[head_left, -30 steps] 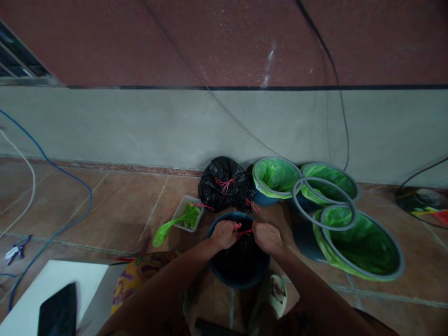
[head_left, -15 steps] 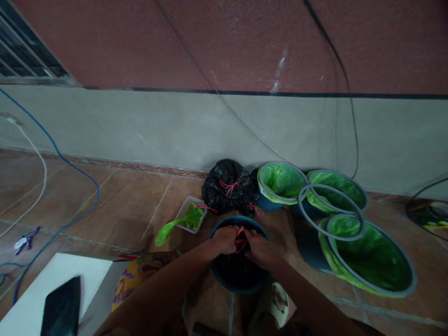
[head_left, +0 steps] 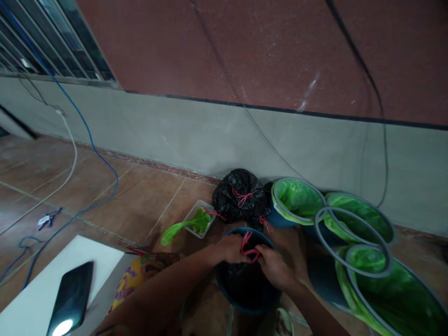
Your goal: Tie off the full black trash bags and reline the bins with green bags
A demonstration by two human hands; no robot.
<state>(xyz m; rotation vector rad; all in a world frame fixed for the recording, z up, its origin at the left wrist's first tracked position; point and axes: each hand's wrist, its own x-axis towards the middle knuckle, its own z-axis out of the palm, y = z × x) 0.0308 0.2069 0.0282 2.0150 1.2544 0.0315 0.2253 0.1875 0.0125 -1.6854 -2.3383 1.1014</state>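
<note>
A dark blue bin [head_left: 273, 301] stands on the floor in front of me, with a black garbage bag [head_left: 241, 275] inside it. Over its far half, my left hand [head_left: 231, 248] is closed on a pink drawstring [head_left: 248, 239]. My right hand [head_left: 275, 266] pinches the other side of the same drawstring, which loops up between both hands. Just beyond the bin lies a full black bag [head_left: 240, 193] tied with a pink bow. To its left, a clear plastic tray [head_left: 199, 204] holds a bright green plastic bag [head_left: 178, 228] that hangs over the edge.
Several blue bins with green liners stand at the right, one of them a lined bin [head_left: 297, 200] by the wall. A loose grey ring [head_left: 353, 270] rests across them. A phone [head_left: 72, 294] lies on a white box [head_left: 101, 261]. Keys [head_left: 49, 219] and a blue cable [head_left: 87, 210] are on the left floor.
The pink drawstring now stands up in a loop, and my hands have moved a little apart. The view has shifted left and tilted. A bright reflection shows on the phone.
</note>
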